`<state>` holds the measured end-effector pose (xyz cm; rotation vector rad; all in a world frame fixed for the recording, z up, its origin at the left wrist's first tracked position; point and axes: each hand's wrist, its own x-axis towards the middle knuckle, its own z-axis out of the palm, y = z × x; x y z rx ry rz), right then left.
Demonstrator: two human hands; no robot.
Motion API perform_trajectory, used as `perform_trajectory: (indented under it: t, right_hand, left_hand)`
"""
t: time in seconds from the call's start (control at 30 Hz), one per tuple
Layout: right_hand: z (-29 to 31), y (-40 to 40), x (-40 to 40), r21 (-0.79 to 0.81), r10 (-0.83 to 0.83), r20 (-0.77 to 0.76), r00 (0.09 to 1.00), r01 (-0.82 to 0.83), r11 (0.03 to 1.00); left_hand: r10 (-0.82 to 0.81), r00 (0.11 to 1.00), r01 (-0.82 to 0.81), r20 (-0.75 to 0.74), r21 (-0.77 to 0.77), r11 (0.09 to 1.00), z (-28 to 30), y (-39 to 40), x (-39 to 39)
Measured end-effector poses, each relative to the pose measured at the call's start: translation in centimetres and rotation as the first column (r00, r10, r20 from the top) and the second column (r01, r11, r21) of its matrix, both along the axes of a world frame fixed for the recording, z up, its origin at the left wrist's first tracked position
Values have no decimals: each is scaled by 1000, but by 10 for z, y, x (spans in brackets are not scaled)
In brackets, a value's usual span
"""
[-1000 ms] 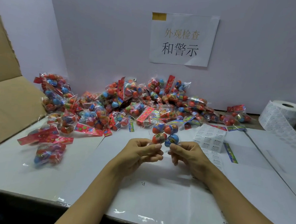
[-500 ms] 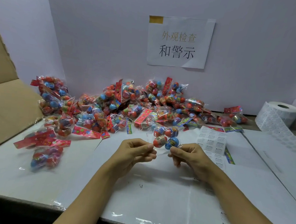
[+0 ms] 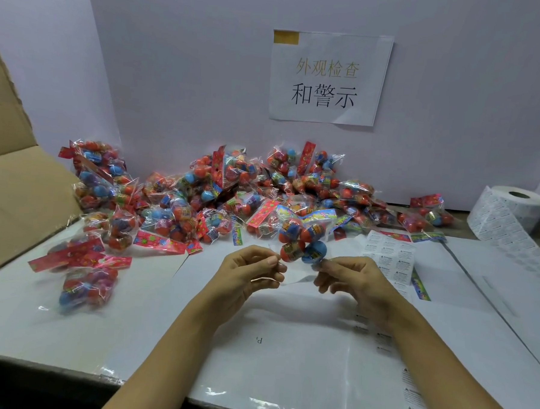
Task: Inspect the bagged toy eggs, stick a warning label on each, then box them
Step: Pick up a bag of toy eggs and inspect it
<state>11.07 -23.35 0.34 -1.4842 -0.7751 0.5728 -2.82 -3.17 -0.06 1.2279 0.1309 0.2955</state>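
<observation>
A clear bag of red and blue toy eggs (image 3: 302,242) is held upright above the white table, between my two hands. My left hand (image 3: 249,273) pinches its lower left edge with thumb and forefinger. My right hand (image 3: 351,279) pinches its lower right edge. A big heap of bagged eggs (image 3: 219,189) lies along the back wall. A sheet of warning labels (image 3: 389,257) lies flat just right of my right hand. A label roll (image 3: 512,210) stands at the far right.
An open cardboard box (image 3: 9,190) stands at the left edge. Two loose egg bags (image 3: 85,276) lie on the table's left side. A paper sign (image 3: 328,77) hangs on the back wall. More label strips lie under my right forearm.
Both hands keep holding the same bag at its bottom corners; they and the bag have barely shifted in view, mostly from a slight head movement.
</observation>
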Motion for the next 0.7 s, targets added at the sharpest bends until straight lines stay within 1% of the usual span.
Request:
perform_trajectory:
  t: [0.13,0.23,0.33,0.43,0.53,0.63,0.7]
  right_hand:
    - [-3,4,1,51,-188,13,982,187,981]
    - [-6,8,2,70,-331,-10,944,331,941]
    - [-12,12,2,86,-433,43,900,429,899]
    - [-18,13,4,107,-524,93,847,514,851]
    - [-21,11,6,79,-563,126,817,557,827]
    - [-20,12,0,57,-539,153,828,537,842]
    - [-18,15,-5,42,-479,126,869,478,877]
  left_hand:
    - [53,999,-53,2,29,998,-3,-2,3]
    - [74,997,-75,22,40,996,-6,-4,6]
    - [94,995,-95,26,44,995,-8,-8,7]
    - [114,993,-114,25,16,993,-8,-9,8]
    - [133,991,-133,27,1,991,-8,-5,6]
    - [157,987,-158,10,14,987,-9,-5,7]
    - [142,989,-144,31,80,986,-10,-7,7]
